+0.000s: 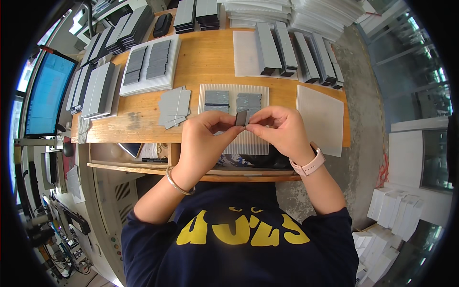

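Between my two hands, over the front of the wooden table, is a small dark grey flat piece [242, 117]. My left hand [213, 128] pinches its left side between thumb and fingers. On its right side, the thumb and fingertips of my right hand [276, 125] are closed. Just beyond my hands, a white ribbed sheet [234, 88] carries two groups of grey strips: the left group [216, 97] and the right group [249, 99]. My hands partly cover both groups and the sheet.
Loose grey plates [173, 106] lie to the left. Behind them, a white sheet stack [149, 86] bears grey strips. Long grey stacks [267, 52] stand at the far right, beside a bare white sheet [321, 119]. An open drawer [129, 158] sits below the table edge; a monitor [48, 93] stands left.
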Motion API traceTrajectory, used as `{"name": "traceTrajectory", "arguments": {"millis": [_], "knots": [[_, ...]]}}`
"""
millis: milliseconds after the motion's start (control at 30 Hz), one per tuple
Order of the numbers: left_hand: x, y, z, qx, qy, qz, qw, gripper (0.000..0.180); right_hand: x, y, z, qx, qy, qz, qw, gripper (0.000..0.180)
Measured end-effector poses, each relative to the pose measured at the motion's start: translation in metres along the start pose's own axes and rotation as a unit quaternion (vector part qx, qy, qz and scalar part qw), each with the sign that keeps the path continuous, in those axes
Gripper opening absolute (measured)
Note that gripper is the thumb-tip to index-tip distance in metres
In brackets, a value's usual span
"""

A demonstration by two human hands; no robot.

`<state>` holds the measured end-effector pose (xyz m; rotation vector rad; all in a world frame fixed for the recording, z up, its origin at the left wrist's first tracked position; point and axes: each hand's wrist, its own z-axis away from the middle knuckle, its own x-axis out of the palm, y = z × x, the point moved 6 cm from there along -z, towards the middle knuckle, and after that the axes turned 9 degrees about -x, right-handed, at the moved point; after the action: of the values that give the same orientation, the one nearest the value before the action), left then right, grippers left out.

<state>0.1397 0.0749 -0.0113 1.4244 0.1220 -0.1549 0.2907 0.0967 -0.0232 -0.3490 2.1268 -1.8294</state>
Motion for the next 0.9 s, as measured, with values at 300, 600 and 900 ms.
{"name": "traceTrajectory", "arguments": {"millis": [300, 600, 900], "knots": [[-0.001, -0.01, -0.008, -0.069, -0.076, -0.001, 0.995, 0.008, 0.001, 0.013, -0.001, 0.06, -0.015, -0.087, 0.994, 0.012], [0.0, -0.013, -0.009, -0.087, -0.097, 0.035, 0.991, 0.007, 0.001, 0.017, 0.001, 0.043, 0.006, -0.074, 0.996, 0.012], [0.004, -0.013, -0.008, -0.083, -0.123, 0.065, 0.987, 0.007, 0.005, 0.018, 0.003, 0.071, -0.029, -0.161, 0.984, 0.02]]}}
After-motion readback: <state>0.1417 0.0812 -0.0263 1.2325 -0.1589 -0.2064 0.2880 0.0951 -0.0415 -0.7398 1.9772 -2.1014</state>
